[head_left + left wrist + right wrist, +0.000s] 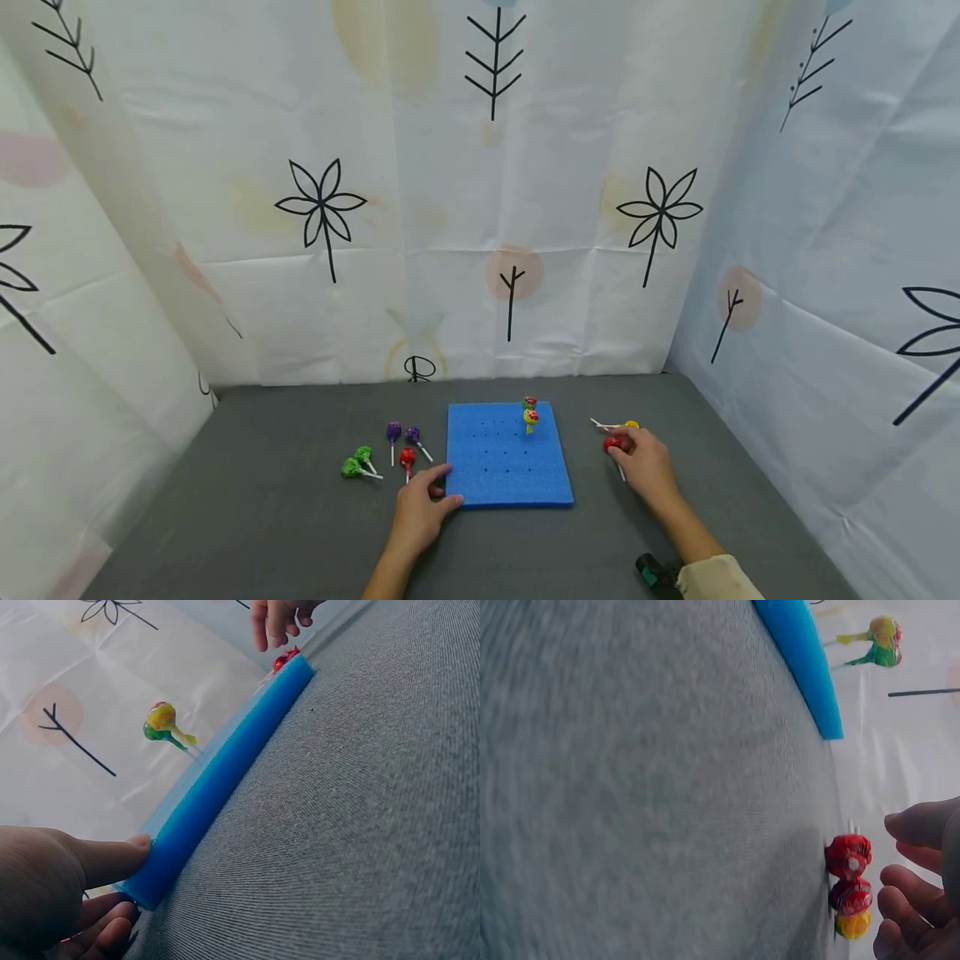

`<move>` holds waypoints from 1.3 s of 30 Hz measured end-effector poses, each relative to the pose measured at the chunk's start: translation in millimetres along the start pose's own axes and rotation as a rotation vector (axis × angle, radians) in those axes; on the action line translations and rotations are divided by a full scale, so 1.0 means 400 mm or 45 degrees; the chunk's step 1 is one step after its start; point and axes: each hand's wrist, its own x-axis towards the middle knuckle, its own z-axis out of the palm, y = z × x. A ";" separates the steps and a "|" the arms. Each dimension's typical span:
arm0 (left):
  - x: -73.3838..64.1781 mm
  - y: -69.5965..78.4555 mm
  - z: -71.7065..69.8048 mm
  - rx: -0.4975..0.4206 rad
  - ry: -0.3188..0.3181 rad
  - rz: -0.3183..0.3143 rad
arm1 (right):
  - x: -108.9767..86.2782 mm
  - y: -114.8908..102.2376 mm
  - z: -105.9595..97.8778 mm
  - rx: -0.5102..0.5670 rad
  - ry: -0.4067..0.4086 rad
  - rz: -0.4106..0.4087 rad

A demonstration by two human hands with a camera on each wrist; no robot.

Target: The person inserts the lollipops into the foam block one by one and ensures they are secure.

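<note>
My left hand (pixel 420 512) holds the near left corner of a blue foam board (pixel 510 492), its thumb (pixel 120 859) against the front edge and its fingers around the side. Two wrapped lollipops stand upright in the board's far right part: a yellow one (pixel 531 416) and a green one (pixel 156 735) behind it. Beyond the board's right edge, my right hand (pixel 647 467) hovers with parted fingers over red lollipops (pixel 848 856) lying on the table. A yellow lollipop (pixel 853 925) lies beside them. The right wrist view shows a gap between fingertips and candies.
Left of the board lie two purple lollipops (pixel 393 431), a red lollipop (pixel 407 457) and two green lollipops (pixel 351 467). The board has rows of small holes. A dark device (pixel 656 573) is by the right sleeve. Patterned white cloth (pixel 450 317) walls off the grey table (pixel 285 542).
</note>
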 end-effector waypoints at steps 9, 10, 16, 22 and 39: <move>0.002 0.004 0.001 0.006 -0.021 -0.045 | 0.005 0.024 -0.012 -0.091 -0.078 0.058; 0.002 0.003 0.001 0.006 -0.020 -0.044 | 0.005 0.025 -0.013 -0.096 -0.088 0.067; 0.001 0.004 0.002 0.009 -0.020 -0.052 | 0.010 0.027 -0.017 -0.129 -0.137 0.122; 0.001 0.007 -0.001 0.010 -0.030 -0.059 | 0.016 0.021 -0.014 -0.140 -0.132 0.082; 0.002 0.004 0.003 0.013 -0.033 -0.074 | 0.025 0.009 0.009 -0.082 -0.098 0.004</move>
